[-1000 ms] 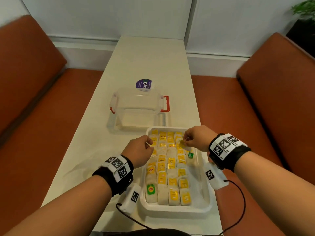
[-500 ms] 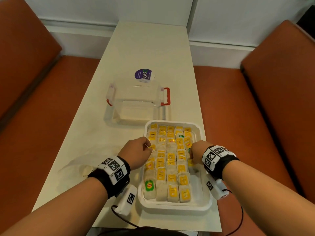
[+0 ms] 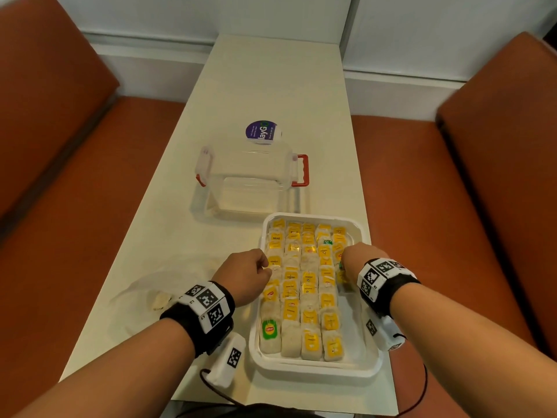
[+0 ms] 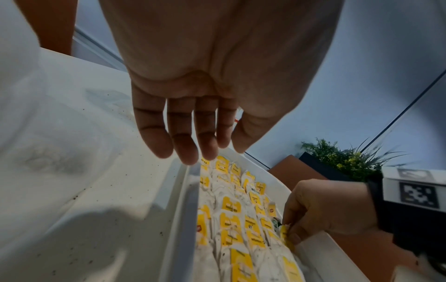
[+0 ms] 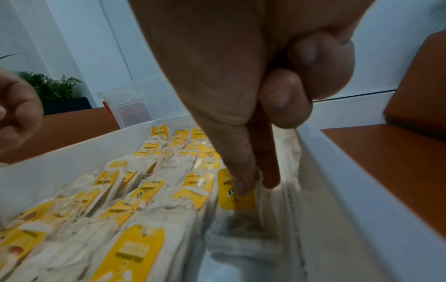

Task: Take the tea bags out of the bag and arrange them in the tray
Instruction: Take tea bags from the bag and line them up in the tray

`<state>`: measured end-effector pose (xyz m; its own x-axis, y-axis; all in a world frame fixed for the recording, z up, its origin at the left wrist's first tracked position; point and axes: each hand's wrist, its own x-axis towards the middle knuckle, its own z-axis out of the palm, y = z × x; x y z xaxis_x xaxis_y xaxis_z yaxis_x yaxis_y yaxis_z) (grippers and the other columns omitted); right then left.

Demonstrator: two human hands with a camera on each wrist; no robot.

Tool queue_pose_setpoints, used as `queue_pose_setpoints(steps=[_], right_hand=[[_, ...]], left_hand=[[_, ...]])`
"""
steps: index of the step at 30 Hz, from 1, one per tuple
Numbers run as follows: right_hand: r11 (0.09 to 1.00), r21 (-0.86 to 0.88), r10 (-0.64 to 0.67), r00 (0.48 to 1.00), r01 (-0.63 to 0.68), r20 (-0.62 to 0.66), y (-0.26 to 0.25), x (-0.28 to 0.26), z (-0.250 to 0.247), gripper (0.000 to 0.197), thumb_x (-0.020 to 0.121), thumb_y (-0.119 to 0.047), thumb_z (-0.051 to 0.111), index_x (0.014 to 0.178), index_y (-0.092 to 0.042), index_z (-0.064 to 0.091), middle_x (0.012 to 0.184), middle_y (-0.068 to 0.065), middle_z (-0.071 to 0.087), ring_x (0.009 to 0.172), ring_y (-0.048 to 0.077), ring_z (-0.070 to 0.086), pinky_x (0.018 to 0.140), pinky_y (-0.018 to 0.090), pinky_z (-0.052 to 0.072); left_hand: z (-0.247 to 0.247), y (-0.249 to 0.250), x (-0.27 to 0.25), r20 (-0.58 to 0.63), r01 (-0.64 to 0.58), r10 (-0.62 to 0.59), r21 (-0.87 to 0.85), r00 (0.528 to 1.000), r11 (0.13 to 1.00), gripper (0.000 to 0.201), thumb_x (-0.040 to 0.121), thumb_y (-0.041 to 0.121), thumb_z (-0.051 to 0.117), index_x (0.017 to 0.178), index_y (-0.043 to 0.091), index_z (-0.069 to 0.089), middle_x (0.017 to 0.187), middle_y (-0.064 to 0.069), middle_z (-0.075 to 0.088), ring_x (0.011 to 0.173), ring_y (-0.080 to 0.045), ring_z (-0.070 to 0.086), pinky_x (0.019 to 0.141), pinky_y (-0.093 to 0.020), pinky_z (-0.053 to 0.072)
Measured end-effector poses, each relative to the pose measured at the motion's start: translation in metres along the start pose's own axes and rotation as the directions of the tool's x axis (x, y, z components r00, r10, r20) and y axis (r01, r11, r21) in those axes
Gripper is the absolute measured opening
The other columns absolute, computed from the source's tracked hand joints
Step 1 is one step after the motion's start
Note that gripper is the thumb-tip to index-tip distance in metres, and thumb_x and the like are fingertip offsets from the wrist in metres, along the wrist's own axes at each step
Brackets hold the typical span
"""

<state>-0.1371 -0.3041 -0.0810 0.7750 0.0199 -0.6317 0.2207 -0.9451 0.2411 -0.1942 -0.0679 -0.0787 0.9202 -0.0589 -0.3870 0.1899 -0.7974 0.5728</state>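
Note:
A white tray (image 3: 316,368) near the table's front edge holds several rows of tea bags (image 3: 307,285) with yellow tags. My right hand (image 5: 255,185) is low in the tray's right column. Its thumb and forefinger pinch a yellow-tagged tea bag (image 5: 237,200), which also shows in the left wrist view (image 4: 286,236); the other fingers are curled in. My left hand (image 4: 200,150) hovers over the tray's left rim (image 4: 178,209) with loosely hanging fingers and holds nothing. A crumpled clear plastic bag (image 3: 141,297) lies left of the tray with a pale tea bag (image 3: 159,300) inside.
A clear lidless box with red handles (image 3: 250,179) stands just behind the tray, and a round purple sticker (image 3: 260,132) lies beyond it. Orange benches (image 3: 452,206) flank the narrow table. A potted plant (image 4: 347,162) stands to the far right.
My right hand has come back from the tray's far end to the middle of its right column, carrying the tea bag down. My left hand has stayed at the tray's left edge.

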Motion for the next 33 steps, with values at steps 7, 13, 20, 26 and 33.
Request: queue_pose_setpoints(steps=[7,13,20,26,33], right_hand=[[0.988,0.152,0.002,0.994,0.016,-0.113,0.007,-0.009,-0.027,0.021,0.09,-0.033,0.058,0.101,-0.018,0.067,0.086,0.001,0.06,0.075,0.021,0.057,0.065,0.028,0.047],[0.89,0.394,-0.08,0.93,0.229,-0.36,-0.033,-0.036,-0.056,0.034,0.083,-0.053,0.06,0.107,-0.029,0.065,0.099,-0.004,0.068,0.09,0.018,0.063,0.073,0.029,0.051],[0.798,0.384,-0.327,0.869,0.464,-0.37,-0.125,-0.051,-0.048,0.038,0.084,-0.053,0.058,0.11,-0.026,0.064,0.1,-0.004,0.069,0.094,0.017,0.062,0.079,0.031,0.052],[0.782,0.389,-0.384,0.868,0.487,-0.314,-0.188,-0.053,-0.043,0.059,0.078,-0.062,0.061,0.12,-0.022,0.052,0.108,0.001,0.064,0.102,0.022,0.059,0.078,0.032,0.049],[0.785,0.467,-0.247,0.898,0.406,-0.365,-0.226,-0.044,-0.049,0.018,0.094,-0.023,0.042,0.101,-0.014,0.056,0.096,0.01,0.065,0.083,0.028,0.06,0.067,0.032,0.046]], left_hand=[[-0.011,0.001,-0.009,-0.016,-0.011,0.01,-0.01,1.0,1.0,0.014,0.092,0.033,0.06,0.101,0.022,0.062,0.095,0.007,0.062,0.087,-0.01,0.058,0.074,-0.02,0.04],[-0.07,-0.009,-0.035,-0.201,-0.024,0.01,-0.063,0.98,0.998,0.011,0.09,0.035,0.063,0.096,0.025,0.063,0.09,0.011,0.063,0.078,-0.007,0.06,0.061,-0.016,0.039],[-0.106,-0.073,-0.077,-0.168,0.204,-0.189,0.075,0.967,0.976,0.015,0.093,0.036,0.058,0.091,0.023,0.064,0.082,0.008,0.063,0.081,-0.014,0.06,0.069,-0.03,0.049],[-0.083,-0.111,-0.085,0.113,0.111,-0.17,0.405,0.979,0.908,0.022,0.095,0.024,0.049,0.099,0.016,0.069,0.099,0.0,0.068,0.089,-0.02,0.06,0.079,-0.031,0.048],[-0.064,-0.128,-0.073,0.305,-0.166,-0.084,0.706,0.949,0.688,0.016,0.085,0.003,0.044,0.078,0.008,0.058,0.074,-0.006,0.054,0.08,-0.028,0.053,0.067,-0.034,0.038]])
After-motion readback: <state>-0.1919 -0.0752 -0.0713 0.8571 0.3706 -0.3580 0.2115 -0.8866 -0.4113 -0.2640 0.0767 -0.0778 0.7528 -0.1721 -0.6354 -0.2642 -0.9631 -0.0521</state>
